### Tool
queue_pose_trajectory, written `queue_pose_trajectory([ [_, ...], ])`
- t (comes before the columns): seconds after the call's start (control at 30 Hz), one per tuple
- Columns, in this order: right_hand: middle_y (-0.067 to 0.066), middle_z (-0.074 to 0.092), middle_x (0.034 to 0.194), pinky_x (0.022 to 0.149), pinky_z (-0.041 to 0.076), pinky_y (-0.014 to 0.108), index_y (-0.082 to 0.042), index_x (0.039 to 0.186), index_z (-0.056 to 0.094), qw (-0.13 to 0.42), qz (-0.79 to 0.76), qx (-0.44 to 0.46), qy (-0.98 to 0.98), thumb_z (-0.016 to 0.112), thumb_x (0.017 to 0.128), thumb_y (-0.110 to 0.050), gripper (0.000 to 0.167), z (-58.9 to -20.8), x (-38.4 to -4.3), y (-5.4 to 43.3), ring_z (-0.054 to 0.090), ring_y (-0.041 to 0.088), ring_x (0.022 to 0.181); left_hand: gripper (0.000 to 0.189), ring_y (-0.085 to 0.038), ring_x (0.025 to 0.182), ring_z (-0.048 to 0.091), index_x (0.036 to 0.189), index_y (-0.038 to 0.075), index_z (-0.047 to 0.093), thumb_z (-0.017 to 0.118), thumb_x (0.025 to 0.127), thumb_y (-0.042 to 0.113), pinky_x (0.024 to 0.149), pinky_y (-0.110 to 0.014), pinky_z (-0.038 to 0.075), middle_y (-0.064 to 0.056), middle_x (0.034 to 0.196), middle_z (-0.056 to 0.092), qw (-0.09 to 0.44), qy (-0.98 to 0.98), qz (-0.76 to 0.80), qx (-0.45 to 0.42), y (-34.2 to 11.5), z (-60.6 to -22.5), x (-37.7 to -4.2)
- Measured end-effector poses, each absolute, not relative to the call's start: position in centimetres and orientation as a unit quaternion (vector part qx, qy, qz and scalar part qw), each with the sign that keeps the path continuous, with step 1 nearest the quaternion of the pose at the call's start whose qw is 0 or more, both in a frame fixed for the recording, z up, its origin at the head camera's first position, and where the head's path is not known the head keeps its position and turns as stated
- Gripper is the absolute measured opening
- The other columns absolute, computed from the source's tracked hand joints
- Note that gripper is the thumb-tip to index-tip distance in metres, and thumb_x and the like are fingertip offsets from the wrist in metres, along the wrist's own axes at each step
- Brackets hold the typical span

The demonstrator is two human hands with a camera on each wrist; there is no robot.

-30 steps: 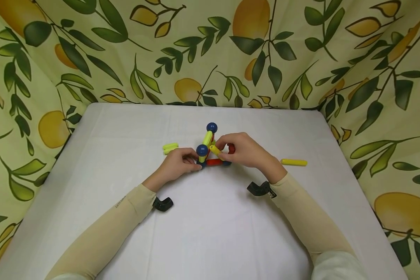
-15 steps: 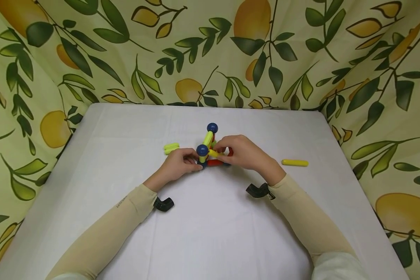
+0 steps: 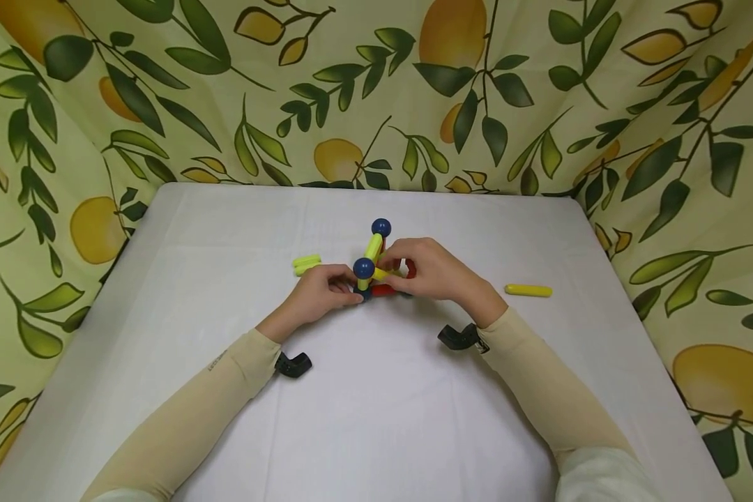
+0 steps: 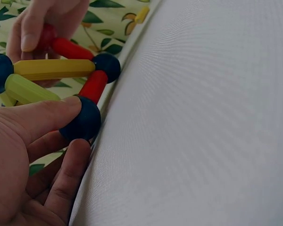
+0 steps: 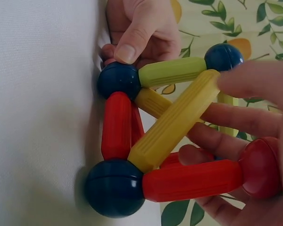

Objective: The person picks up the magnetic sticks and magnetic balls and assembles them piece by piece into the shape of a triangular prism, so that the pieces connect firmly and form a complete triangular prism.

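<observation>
A frame of magnetic rods and balls stands mid-table. My left hand (image 3: 316,293) pinches its lower left blue ball (image 4: 82,120) between thumb and fingers. My right hand (image 3: 436,268) holds a yellow rod (image 5: 177,122) near its upper end. That rod slants from the lower right blue ball (image 5: 115,188) to the upper front blue ball (image 5: 223,57), apparently touching both. A lime rod (image 5: 172,72) joins the upper ball to the left one. Beside the right palm, a red ball (image 5: 260,167) ends a red rod (image 5: 193,180). My right hand partly hides the frame's back in the head view.
Two lime rods (image 3: 307,264) lie left of the frame on the white-covered table (image 3: 376,404). A yellow rod (image 3: 528,290) lies to the right. Patterned curtain (image 3: 364,90) borders the table's back and sides. Each wrist carries a black camera mount (image 3: 293,365).
My right hand has shifted slightly left, and the held yellow rod's free end has come down to the upper front blue ball. My left hand has stayed on its ball.
</observation>
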State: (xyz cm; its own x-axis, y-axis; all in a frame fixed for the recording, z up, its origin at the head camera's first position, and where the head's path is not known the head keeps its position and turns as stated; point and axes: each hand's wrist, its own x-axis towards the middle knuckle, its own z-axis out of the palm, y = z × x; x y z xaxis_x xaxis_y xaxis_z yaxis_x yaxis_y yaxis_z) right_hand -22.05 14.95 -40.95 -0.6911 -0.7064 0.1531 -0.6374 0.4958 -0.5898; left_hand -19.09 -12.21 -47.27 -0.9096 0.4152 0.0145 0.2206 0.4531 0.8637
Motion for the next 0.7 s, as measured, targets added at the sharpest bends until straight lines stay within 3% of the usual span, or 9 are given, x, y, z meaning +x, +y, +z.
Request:
queue_pose_trajectory([
  [0.13,-0.007,0.074,0.103,0.065,0.051,0.034,-0.014,0.114,0.082,0.05,-0.328,-0.387,0.861,0.064,0.097,-0.017,0.025,-41.1,-22.3,15.0,0.06,0.018,0.076,0.027,-0.021,0.083,0.065,0.112,0.006,0.079,0.091,0.089,0.013,0.076,-0.033,0.056,-0.004,0.096,0.073,0.099,0.845,0.491,0.188,-12.1,-47.3,-19.2],
  [0.2,-0.006,0.074,0.106,0.068,0.051,0.035,-0.013,0.116,0.081,0.049,-0.335,-0.382,0.86,0.061,0.098,-0.019,0.028,-41.1,-22.3,15.2,0.059,0.015,0.08,0.027,-0.022,0.083,0.066,0.112,0.006,0.079,0.091,0.089,0.012,0.076,-0.033,0.056,-0.005,0.097,0.073,0.099,0.844,0.492,0.188,-12.1,-47.3,-19.2],
  [0.3,-0.004,0.074,0.107,0.073,0.053,0.039,-0.011,0.119,0.081,0.03,-0.355,-0.373,0.857,0.06,0.102,-0.024,0.029,-40.5,-22.2,15.8,0.06,0.015,0.086,0.027,-0.022,0.083,0.066,0.112,0.005,0.079,0.091,0.089,0.012,0.076,-0.033,0.056,-0.005,0.097,0.073,0.101,0.845,0.491,0.187,-12.1,-47.3,-19.2],
  [0.47,-0.001,0.075,0.11,0.085,0.054,0.043,-0.01,0.12,0.079,-0.046,-0.392,-0.355,0.848,0.063,0.105,-0.026,0.027,-39.3,-21.8,17.9,0.063,0.018,0.097,0.03,-0.021,0.086,0.067,0.116,0.004,0.078,0.09,0.09,0.013,0.078,-0.034,0.057,-0.006,0.102,0.075,0.111,0.85,0.48,0.183,-12.1,-46.9,-19.3],
  [0.7,0.007,0.075,0.107,0.087,0.053,0.038,-0.006,0.115,0.076,-0.121,-0.447,-0.317,0.828,0.058,0.098,-0.003,0.025,-40.5,-20.7,20.1,0.065,0.02,0.099,0.039,-0.02,0.093,0.071,0.13,0.001,0.073,0.084,0.095,0.012,0.081,-0.033,0.059,-0.007,0.113,0.075,0.107,0.859,0.458,0.202,-13.3,-45.0,-19.9],
])
